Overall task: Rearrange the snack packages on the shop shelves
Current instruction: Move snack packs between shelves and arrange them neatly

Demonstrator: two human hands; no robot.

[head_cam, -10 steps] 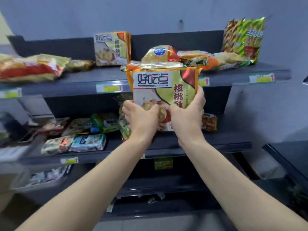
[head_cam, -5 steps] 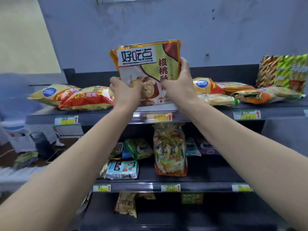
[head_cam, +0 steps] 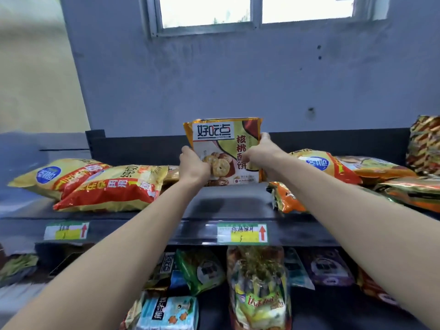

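Note:
A gold and olive walnut-biscuit package [head_cam: 223,148] stands upright at the back of the top shelf [head_cam: 228,206], its bottom edge on or just above the shelf board. My left hand [head_cam: 193,166] grips its lower left side. My right hand [head_cam: 262,156] grips its right edge. Both arms reach forward over the shelf front. The package's lower corners are hidden behind my hands.
Red and yellow chip bags [head_cam: 102,184] lie left of the package, and orange and yellow bags [head_cam: 333,167] lie right. A striped bag [head_cam: 426,146] leans at far right. The lower shelf holds a tall snack bag [head_cam: 259,289] and small packs [head_cam: 166,313]. Wall and window behind.
Both hands carried the biscuit package up from in front of the lower shelf and back to the rear of the top shelf. The view tilted upward.

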